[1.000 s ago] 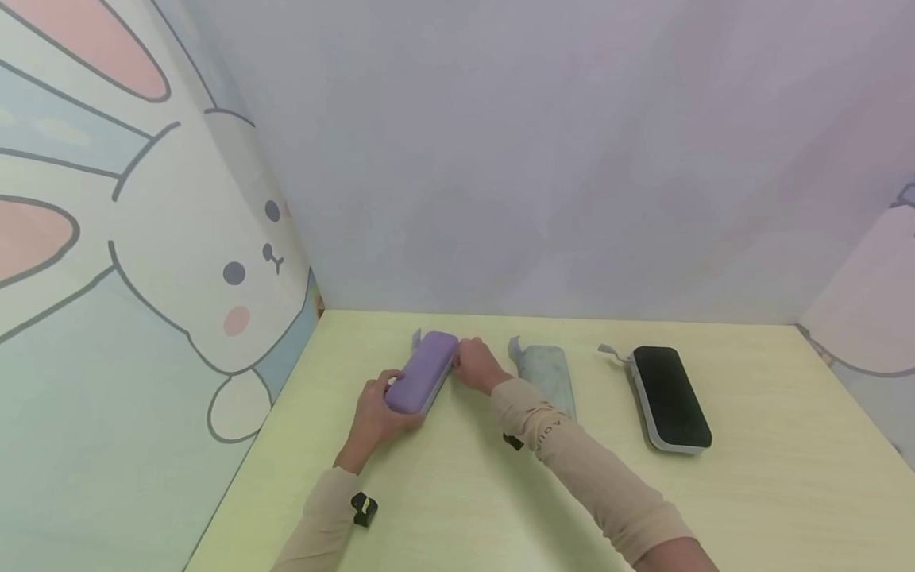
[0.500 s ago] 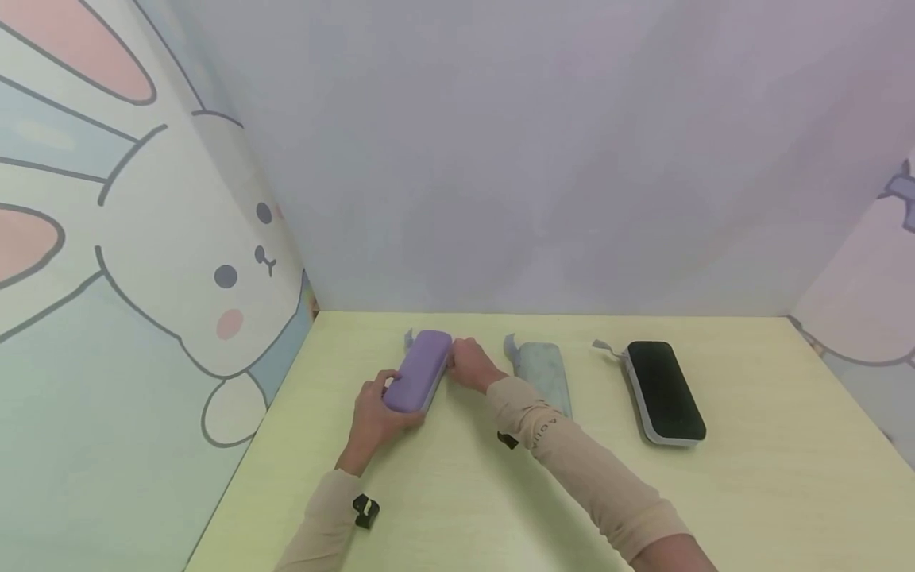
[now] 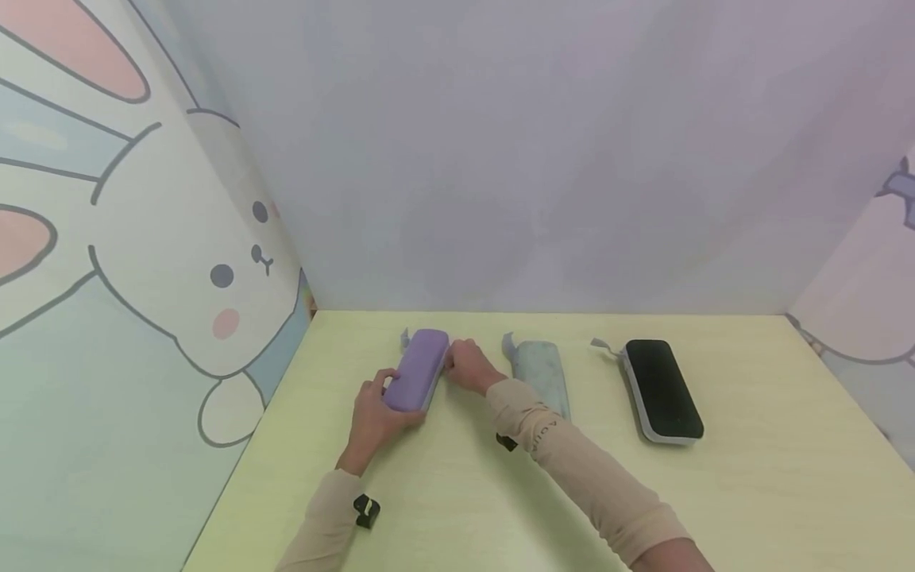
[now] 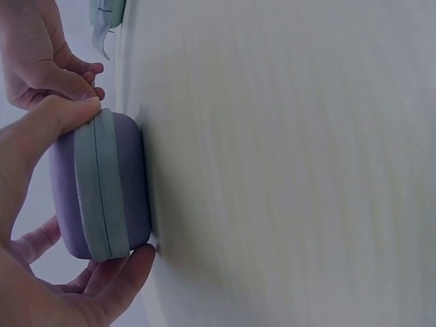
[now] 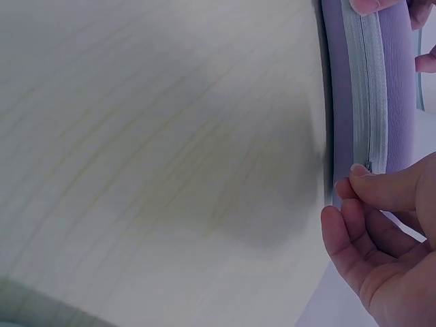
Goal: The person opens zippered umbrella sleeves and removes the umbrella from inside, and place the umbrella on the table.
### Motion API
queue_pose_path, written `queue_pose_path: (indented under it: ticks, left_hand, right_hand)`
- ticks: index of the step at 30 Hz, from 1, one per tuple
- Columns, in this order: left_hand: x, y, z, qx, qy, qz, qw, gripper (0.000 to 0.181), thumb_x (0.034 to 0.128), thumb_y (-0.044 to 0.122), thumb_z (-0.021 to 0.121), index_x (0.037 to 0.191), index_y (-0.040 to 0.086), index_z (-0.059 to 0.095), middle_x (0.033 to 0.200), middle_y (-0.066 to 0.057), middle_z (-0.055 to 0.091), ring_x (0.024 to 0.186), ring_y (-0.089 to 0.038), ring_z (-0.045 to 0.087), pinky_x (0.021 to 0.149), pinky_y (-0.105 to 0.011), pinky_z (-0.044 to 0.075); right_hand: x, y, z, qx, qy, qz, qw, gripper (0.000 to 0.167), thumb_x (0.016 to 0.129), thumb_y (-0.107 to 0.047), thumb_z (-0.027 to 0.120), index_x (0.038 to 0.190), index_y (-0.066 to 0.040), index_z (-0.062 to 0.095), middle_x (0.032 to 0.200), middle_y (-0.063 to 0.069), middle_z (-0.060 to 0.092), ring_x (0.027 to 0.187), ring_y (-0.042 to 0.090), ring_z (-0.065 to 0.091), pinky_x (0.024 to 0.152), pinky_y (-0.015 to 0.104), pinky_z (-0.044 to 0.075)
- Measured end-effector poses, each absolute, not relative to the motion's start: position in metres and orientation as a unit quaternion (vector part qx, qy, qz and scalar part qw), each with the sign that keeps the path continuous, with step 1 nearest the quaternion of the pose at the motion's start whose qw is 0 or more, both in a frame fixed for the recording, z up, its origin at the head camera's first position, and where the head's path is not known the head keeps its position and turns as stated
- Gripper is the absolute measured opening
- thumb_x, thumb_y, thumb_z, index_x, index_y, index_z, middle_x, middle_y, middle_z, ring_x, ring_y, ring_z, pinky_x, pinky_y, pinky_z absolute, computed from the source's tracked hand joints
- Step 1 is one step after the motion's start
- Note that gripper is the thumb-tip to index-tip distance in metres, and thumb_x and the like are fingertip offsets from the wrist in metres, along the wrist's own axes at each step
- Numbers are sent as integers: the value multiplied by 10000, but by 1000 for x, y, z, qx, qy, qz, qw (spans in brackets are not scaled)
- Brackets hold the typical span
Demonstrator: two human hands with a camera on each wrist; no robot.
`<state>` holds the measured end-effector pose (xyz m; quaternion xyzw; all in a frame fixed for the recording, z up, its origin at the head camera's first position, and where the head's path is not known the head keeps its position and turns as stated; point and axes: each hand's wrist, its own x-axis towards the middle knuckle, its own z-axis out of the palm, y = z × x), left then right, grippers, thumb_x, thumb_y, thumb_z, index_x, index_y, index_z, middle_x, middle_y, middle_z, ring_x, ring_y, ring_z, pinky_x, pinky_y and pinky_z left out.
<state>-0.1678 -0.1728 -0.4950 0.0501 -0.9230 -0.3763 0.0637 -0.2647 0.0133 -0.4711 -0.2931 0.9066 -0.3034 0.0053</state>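
Observation:
A purple zip case (image 3: 417,371) with a pale grey-green zipper band (image 4: 99,184) lies at the left of the table. My left hand (image 3: 376,413) grips its near end, thumb on the zippered side and fingers round the opposite side. At the case's far right corner is my right hand (image 3: 472,366). In the right wrist view, its thumb and forefinger pinch the small zipper pull (image 5: 368,165), mostly hidden by the fingertips. The zipper looks closed along the visible length. A ribbon loop (image 3: 405,338) sticks out at the far left corner of the case.
A pale grey-green case (image 3: 541,369) lies just right of my right hand, partly behind the sleeve. Farther right is a black-topped case (image 3: 663,389) with white sides and a ribbon tab. A plain wall (image 3: 543,159) rises behind the table; a rabbit-printed wall (image 3: 157,262) stands at left.
The whole head view has shifted slightly, moving everything a little left. Both hands keep their places on the purple case, and I see no clear movement of the zipper pull.

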Motion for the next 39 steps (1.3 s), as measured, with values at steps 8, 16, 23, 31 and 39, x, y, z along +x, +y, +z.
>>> queue_pose_path:
  ticks: [8, 16, 23, 31, 39]
  left_hand:
    - [-167, -171, -493, 47, -920, -383, 74, 814, 583, 339, 891, 1256, 147, 475, 1086, -196, 511, 958, -320, 528, 788, -485, 476]
    - [-166, -169, -492, 43, -920, -382, 81, 796, 590, 333, 887, 1242, 141, 474, 1075, -204, 506, 947, -333, 535, 779, -493, 481]
    - [-166, -168, -490, 44, -921, -379, 82, 795, 587, 328, 886, 1238, 139, 471, 1080, -201, 503, 938, -330, 534, 772, -491, 483]
    - [-166, -169, -491, 44, -922, -377, 81, 808, 589, 347, 880, 1253, 142, 468, 1077, -200, 503, 935, -322, 535, 770, -480, 480]
    - [-165, -168, -494, 43, -922, -375, 87, 809, 578, 348, 885, 1243, 150, 469, 1058, -199, 503, 926, -321, 535, 760, -476, 484]
  right_hand:
    - [-264, 15, -473, -303, 901, -311, -9, 422, 662, 181, 486, 444, -143, 326, 435, -89, 227, 432, 60, 230, 422, 198, 200]
    - [-261, 14, -470, -307, 897, -317, 12, 394, 667, 181, 487, 443, -120, 368, 427, -75, 280, 423, 59, 264, 419, 196, 228]
    - [-259, 14, -469, -303, 900, -312, 22, 375, 683, 171, 496, 451, -111, 411, 428, -78, 324, 426, 56, 303, 433, 185, 262]
    - [-256, 14, -472, -314, 897, -312, 16, 334, 685, 155, 507, 461, -92, 484, 444, -72, 376, 430, 56, 340, 453, 180, 299]
    - [-251, 14, -473, -321, 891, -319, 19, 311, 690, 163, 520, 482, -68, 539, 458, -68, 420, 432, 51, 372, 450, 176, 319]
